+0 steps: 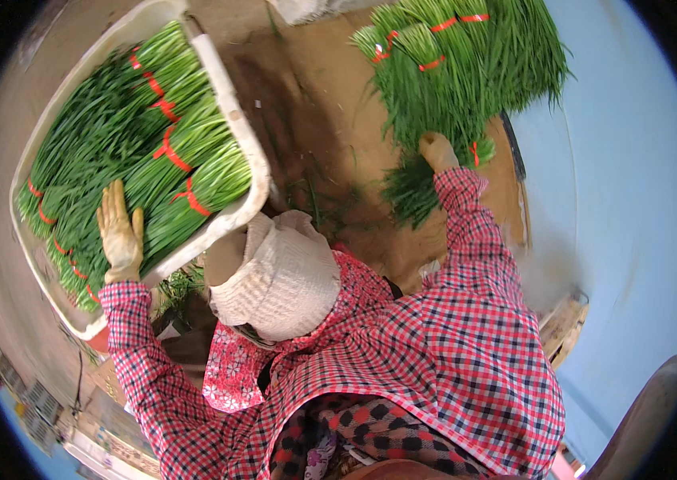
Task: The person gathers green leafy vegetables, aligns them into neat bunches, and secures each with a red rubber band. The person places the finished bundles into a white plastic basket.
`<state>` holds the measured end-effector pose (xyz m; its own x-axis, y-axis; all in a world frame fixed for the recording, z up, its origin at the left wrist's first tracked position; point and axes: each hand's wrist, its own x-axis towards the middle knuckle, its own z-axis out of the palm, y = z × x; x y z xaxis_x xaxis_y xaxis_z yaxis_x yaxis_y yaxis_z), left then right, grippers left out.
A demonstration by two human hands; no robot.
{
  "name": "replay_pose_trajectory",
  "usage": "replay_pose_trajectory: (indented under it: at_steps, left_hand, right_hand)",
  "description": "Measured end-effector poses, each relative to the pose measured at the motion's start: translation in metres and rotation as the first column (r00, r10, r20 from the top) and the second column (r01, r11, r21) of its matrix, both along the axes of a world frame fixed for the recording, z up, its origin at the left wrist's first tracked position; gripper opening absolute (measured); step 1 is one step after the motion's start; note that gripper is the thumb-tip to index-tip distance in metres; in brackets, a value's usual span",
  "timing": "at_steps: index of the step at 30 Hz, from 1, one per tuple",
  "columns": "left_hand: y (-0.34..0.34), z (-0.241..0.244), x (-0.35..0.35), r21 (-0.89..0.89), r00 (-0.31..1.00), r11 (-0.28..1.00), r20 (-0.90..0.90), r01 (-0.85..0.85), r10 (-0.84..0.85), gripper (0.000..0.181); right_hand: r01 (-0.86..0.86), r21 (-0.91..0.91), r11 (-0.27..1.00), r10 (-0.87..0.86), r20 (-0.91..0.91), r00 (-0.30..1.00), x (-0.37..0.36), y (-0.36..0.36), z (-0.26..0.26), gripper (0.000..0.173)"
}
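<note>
Gloved, my left hand (120,231) lies palm up over the bundles of green leafy stalks (185,135) in a white plastic crate (233,108), its fingers extended. Red bands tie these bundles, which lie in two rows with their pale stems toward opposite sides. On the right, my right hand (438,151), also gloved, has its fingers curled around the leaves of a banded bundle (411,186). The band and pale stems of that bundle show to the right of the wrist. Just above lies a pile of banded bundles (470,66).
The pile lies on a brown surface (350,114) strewn with loose leaves. A blue wall (620,150) stands at the right. A pale cloth (290,276) covers something rounded between my arms. A wooden piece (563,327) is at the lower right, and a white sack (308,9) at the top.
</note>
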<state>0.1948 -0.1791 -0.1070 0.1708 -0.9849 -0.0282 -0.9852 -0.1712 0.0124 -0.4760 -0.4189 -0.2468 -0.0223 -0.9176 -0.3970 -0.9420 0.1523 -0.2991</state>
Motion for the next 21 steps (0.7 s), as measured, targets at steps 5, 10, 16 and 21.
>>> replay_pose_trajectory:
  at_steps: [5,10,16,21]
  left_hand:
    - [0.005,-0.005,0.005,0.040,0.999,0.999,0.050,0.020,-0.022,0.061]
    - [0.003,-0.003,0.008,-0.003,0.998,0.998,0.028,0.064,-0.064,0.060]
    - [0.006,-0.006,0.018,-0.045,0.993,0.995,-0.081,0.087,-0.091,0.063]
    - [0.001,0.006,0.022,0.107,0.997,0.991,-0.006,0.079,-0.079,0.066]
  right_hand:
    - [0.390,-0.042,0.920,-0.375,-0.386,0.843,-0.094,0.037,-0.027,0.059]
    - [0.735,0.184,0.653,-0.642,-0.380,0.666,-0.127,0.079,-0.060,0.086]
    - [0.914,0.373,0.161,-0.987,0.054,0.151,-0.133,0.079,-0.167,0.096]
    - [0.813,0.337,0.475,-0.869,0.030,0.494,-0.177,0.078,-0.124,0.070]
